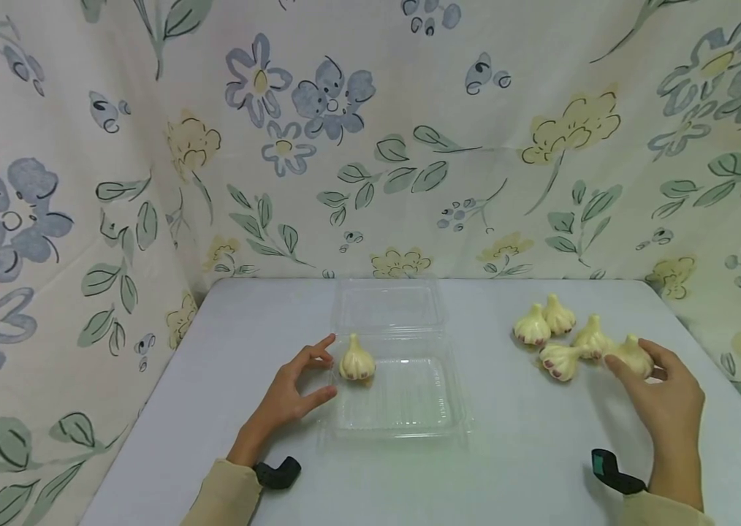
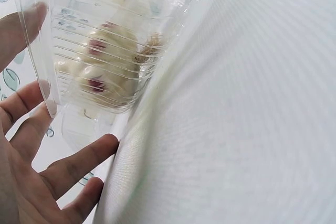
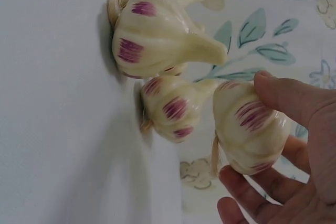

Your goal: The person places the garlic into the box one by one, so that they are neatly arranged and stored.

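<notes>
My right hand (image 1: 669, 394) grips a garlic bulb (image 3: 252, 127) between thumb and fingers, at the right side of the table. Close to it stand several more garlic bulbs (image 1: 532, 325), pale with purple streaks in the right wrist view. A clear plastic clamshell box (image 1: 403, 431) lies with its lid folded back in the middle of the table. One garlic bulb (image 1: 357, 359) sits upright inside it, near the left wall. My left hand (image 1: 294, 387) is at the box's left side, fingers spread; in the left wrist view its fingertips (image 2: 39, 90) appear to touch the plastic edge.
The box's open lid (image 1: 386, 307) extends toward the far edge of the white table (image 1: 245, 314). Behind and to the sides hangs a floral curtain (image 1: 370, 168). A black strap device (image 1: 278, 473) is on each wrist.
</notes>
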A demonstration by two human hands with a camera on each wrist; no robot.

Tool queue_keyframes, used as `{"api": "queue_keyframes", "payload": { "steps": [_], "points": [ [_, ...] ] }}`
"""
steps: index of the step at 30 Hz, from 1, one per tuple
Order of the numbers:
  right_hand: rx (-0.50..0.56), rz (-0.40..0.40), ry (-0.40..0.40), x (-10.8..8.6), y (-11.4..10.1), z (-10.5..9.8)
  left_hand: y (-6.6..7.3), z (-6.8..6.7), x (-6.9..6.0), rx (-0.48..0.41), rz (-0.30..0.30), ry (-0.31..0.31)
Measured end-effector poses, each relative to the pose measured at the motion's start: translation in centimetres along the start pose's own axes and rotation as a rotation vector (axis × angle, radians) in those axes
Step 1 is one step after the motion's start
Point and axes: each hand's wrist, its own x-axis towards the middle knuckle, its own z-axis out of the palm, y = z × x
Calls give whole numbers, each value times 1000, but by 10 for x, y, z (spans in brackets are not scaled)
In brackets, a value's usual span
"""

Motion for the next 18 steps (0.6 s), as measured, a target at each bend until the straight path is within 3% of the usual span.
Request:
{"api": "queue_keyframes", "payload": {
  "steps": [6, 18],
  "points": [
    [42, -21, -11, -4, -11, 2, -1, 0, 0, -3, 4, 1],
    [-7, -108, -26, -10, -32, 8, -1, 0, 0, -14, 4, 0]
  ]
}}
